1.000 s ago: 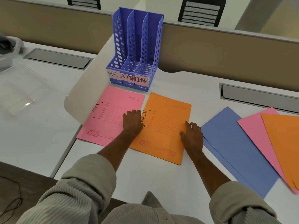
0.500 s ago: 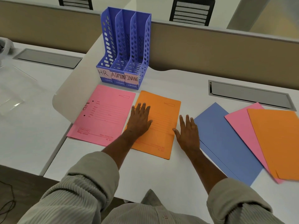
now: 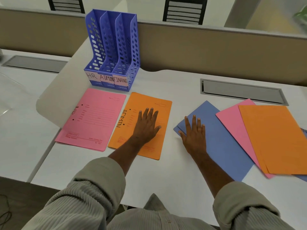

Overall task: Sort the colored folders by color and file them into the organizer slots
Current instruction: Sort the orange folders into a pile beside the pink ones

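Head view looks down on a white bench [image 3: 174,173]. At 12 o'clock stands a blue three-slot file organizer [image 3: 114,48], its front labels reading HR, ADMIN and FINANC; no folder shows in its slots. Just below it, at 10 o'clock, lies a pink folder marked HR [image 3: 93,120], flat on the bench. Beside that, toward 11 o'clock of the frame's middle, lies an orange folder marked ADMIN [image 3: 164,130], its left edge close to the pink one's right edge.

Left hand [image 3: 147,126] rests flat on the ADMIN folder, fingers straight and slightly spread, gripping nothing. Right hand [image 3: 193,135] lies flat with straight fingers on the near left corner of a blue folder [image 3: 224,143] at 3 o'clock, also gripping nothing.

Fanned over the blue folder's right side are an unmarked pink folder [image 3: 235,128] and, on top of that, an unmarked orange folder [image 3: 274,138] that runs off the right edge. Both forearms come out of grey ribbed sleeves [image 3: 93,193] at 6 o'clock. A grey cable hatch [image 3: 240,92] sits in the bench at 2 o'clock, beyond the fanned folders.
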